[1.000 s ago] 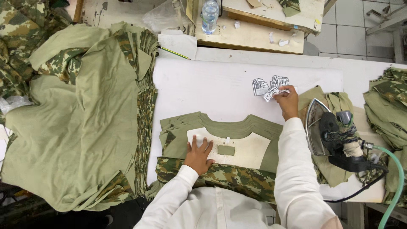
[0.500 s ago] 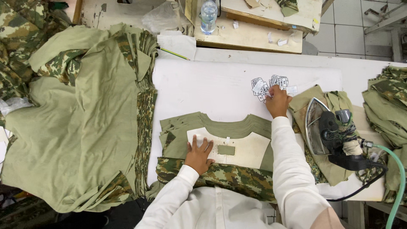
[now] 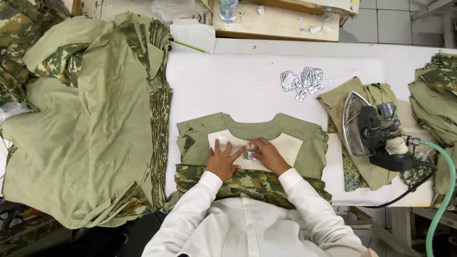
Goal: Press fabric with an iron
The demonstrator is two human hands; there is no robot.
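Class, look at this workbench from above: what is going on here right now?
A person in a white shirt works at a white table. The left hand lies flat on a pale card inside the neck of the top olive shirt of a stack. The right hand sets a small label just below the collar. More labels lie further up the table, and an iron rests on cloth to the right.

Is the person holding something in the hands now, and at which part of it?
The right hand pinches a small label at its right edge with the fingertips. The left hand holds nothing; it lies flat on the cream card.
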